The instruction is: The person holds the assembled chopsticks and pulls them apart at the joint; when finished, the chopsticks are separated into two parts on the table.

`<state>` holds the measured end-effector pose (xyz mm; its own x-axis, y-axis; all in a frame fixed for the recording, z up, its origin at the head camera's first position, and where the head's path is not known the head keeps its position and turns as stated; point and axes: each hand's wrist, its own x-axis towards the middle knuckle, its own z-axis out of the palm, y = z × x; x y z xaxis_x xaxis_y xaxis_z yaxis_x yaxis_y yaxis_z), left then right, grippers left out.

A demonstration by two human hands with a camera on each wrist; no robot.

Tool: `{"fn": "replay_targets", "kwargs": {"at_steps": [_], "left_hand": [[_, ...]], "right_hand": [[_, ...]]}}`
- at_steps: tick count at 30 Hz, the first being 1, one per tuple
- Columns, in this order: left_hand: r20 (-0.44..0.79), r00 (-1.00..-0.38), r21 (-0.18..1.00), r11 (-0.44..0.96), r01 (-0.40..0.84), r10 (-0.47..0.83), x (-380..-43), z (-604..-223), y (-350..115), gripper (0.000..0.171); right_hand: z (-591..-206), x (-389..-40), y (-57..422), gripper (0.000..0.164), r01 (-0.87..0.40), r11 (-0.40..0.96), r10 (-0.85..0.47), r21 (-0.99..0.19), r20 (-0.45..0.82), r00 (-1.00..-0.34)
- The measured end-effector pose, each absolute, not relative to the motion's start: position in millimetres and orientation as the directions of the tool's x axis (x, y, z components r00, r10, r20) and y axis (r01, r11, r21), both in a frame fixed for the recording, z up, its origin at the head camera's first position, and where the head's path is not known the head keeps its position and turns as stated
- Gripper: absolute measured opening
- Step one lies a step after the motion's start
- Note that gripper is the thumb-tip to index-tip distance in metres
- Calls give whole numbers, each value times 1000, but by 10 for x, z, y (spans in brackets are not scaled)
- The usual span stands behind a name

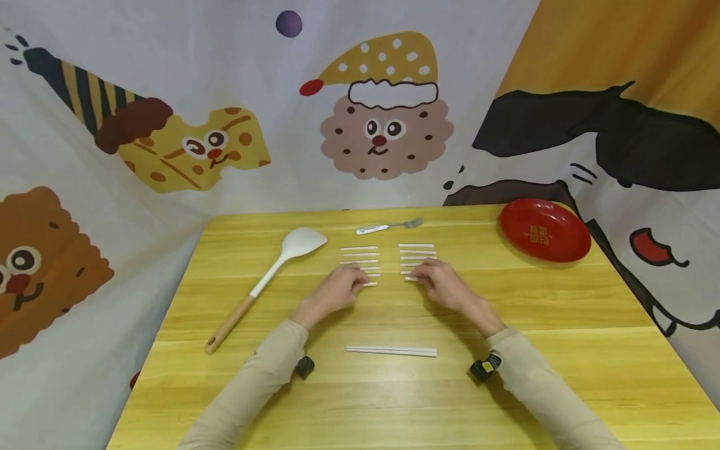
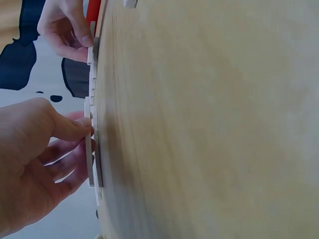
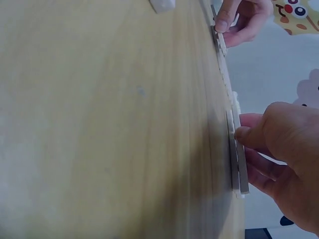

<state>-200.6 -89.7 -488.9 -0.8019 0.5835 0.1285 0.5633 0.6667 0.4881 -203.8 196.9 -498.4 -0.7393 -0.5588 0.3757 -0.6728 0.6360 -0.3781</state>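
Observation:
Two columns of short, slim white sticks lie on the wooden table. My left hand (image 1: 339, 287) is at the near end of the left column (image 1: 360, 255), pinching a white stick (image 2: 88, 142) between thumb and fingers. At the near end of the right column (image 1: 416, 251), my right hand (image 1: 443, 284) pinches another white stick (image 3: 241, 167). Both held sticks are close to the tabletop; whether they touch it I cannot tell. Parts of the columns are hidden behind the hands. Closer to me lie long, thin white sticks (image 1: 390, 351), side by side like chopsticks.
A white spatula (image 1: 300, 242) with a wooden handle lies slanted on the left. Behind the columns is a fork (image 1: 388, 227) with a white handle. A red oval plate (image 1: 517, 234) sits at the back right corner. A printed cloth (image 1: 304, 156) hangs behind the table (image 1: 270, 406).

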Motion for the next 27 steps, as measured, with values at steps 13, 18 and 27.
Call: {"fn": "replay_targets", "kwargs": {"at_steps": [13,18,27], "left_hand": [[113,-790,450,678,581,602,-2080,-4928,-842,16],[114,-794,450,682,577,597,-2080,-4920,-843,16],[102,-800,464,684,563,591,-2082,-4933,-846,18]], "right_hand": [[-5025,-2047,1931,17,-663,657,-574,-359,332,-748],[-5019,-2046,1925,17,-653,665,-569,-364,320,-758],[-4973,-2047,1897,17,-647,669,-561,-365,324,-762]]}}
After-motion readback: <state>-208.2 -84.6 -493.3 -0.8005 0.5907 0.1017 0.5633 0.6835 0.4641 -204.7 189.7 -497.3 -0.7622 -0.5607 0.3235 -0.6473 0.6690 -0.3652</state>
